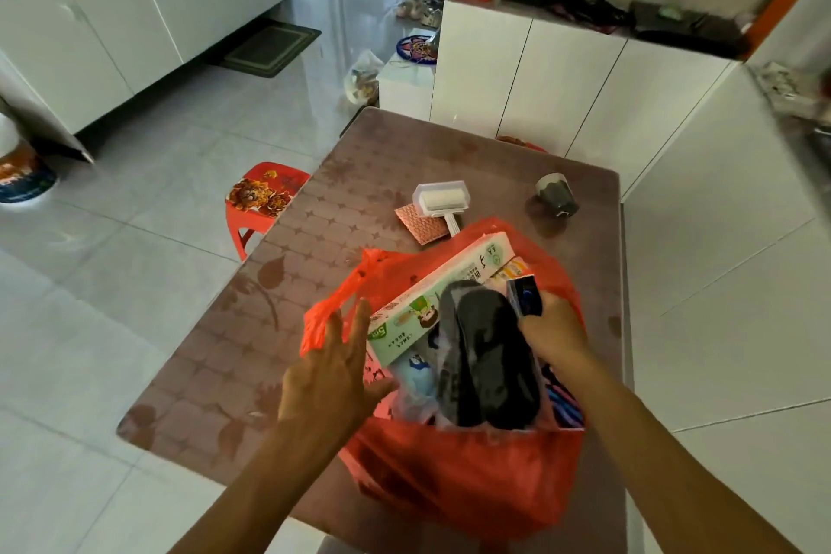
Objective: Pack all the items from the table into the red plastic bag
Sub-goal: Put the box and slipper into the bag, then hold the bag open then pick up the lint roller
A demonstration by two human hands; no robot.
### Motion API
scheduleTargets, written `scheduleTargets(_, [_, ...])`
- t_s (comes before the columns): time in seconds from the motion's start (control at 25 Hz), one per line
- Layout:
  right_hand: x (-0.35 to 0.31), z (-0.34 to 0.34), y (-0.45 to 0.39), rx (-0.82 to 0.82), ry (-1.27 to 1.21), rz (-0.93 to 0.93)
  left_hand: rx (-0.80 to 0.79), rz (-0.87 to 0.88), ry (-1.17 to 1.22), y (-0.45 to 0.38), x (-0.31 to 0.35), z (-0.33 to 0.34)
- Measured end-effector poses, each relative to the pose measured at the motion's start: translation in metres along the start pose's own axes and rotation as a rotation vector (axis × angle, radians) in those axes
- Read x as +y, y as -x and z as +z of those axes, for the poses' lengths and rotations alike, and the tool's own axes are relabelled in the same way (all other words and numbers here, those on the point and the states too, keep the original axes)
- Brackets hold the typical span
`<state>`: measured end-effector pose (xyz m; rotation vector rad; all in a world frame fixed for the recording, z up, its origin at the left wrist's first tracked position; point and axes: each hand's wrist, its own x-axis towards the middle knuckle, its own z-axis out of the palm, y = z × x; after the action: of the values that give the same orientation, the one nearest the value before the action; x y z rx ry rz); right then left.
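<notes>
While your right hand (551, 328) clamps a blue box (527, 296) inside the nearly full red bag (463, 477), your left hand (330, 378) is spread; lint roller (441, 197), pink pad (420, 221) and cup (556, 194) remain on the table (252, 328).

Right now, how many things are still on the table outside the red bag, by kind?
Lint roller: 1
Pink cloth: 1
Grey cup: 1
Total: 3

Red bag (458, 477), dark grey slippers (488, 355), brown leaf-patterned table (252, 328).
</notes>
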<state>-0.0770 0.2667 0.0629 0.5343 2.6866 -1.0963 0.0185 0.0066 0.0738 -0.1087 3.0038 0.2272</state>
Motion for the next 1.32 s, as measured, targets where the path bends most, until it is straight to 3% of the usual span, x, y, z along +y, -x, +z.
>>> scheduleTargets(0.08, [0.005, -0.001, -0.007, 0.083, -0.003, -0.034, 0.194, 0.203, 0.104, 0.015, 0.003, -0.021])
scheduleTargets(0.16, [-0.003, 0.006, -0.010, 0.057, -0.202, -0.039, 0.420, 0.241, 0.117, 0.012, 0.002, -0.027])
scheduleTargets(0.2, [-0.006, 0.014, -0.009, 0.034, -0.286, -0.056, 0.412, 0.118, 0.116, 0.000, 0.001, -0.031])
scheduleTargets(0.28, [-0.009, 0.027, -0.003, 0.056, -0.317, -0.117, 0.197, -0.131, 0.292, -0.024, 0.000, -0.037])
scheduleTargets(0.36, [-0.002, 0.026, -0.003, 0.091, -0.237, -0.132, 0.092, -0.137, 0.595, -0.037, 0.001, -0.044])
scheduleTargets(0.48, [0.029, -0.001, -0.009, 0.057, 0.017, -0.037, 0.084, -0.040, 1.143, -0.035, 0.006, -0.066])
scheduleTargets(0.52, [0.044, -0.012, -0.012, -0.023, 0.057, -0.037, 0.031, -0.017, 1.309, -0.032, 0.010, -0.076])
scheduleTargets(0.6, [0.060, -0.038, 0.000, -0.335, 0.104, -0.072, -0.115, -0.022, 1.593, -0.026, 0.021, -0.093])
scheduleTargets(0.68, [0.066, -0.057, 0.017, -0.642, 0.203, -0.008, -0.263, -0.023, 1.649, -0.027, 0.032, -0.103])
scheduleTargets(0.72, [0.069, -0.066, 0.020, -0.686, 0.270, 0.000, -0.311, -0.008, 1.596, -0.029, 0.037, -0.105])
scheduleTargets(0.8, [0.062, -0.091, 0.023, -0.554, 0.271, -0.060, -0.364, 0.026, 1.536, -0.031, 0.048, -0.107])
scheduleTargets(0.92, [0.027, -0.135, 0.039, -0.102, -0.318, -0.068, -0.303, -0.003, 1.577, -0.037, 0.059, -0.118])
scheduleTargets(0.96, [0.008, -0.143, 0.045, -0.035, -0.531, -0.084, -0.281, -0.023, 1.565, -0.044, 0.064, -0.124])
scheduleTargets(1.04, [-0.029, -0.140, 0.055, -0.012, -0.812, -0.121, -0.235, -0.084, 1.503, -0.067, 0.077, -0.136])
scheduleTargets(1.16, [-0.084, -0.141, 0.067, -0.004, -1.059, -0.195, 0.001, -0.048, 1.493, -0.096, 0.071, -0.168])
scheduleTargets(1.24, [-0.099, -0.159, 0.078, 0.037, -1.108, -0.289, 0.115, 0.037, 1.547, -0.094, 0.048, -0.177])
scheduleTargets(1.32, [-0.088, -0.167, 0.082, 0.091, -0.997, -0.306, 0.132, 0.074, 1.508, -0.077, 0.021, -0.170])
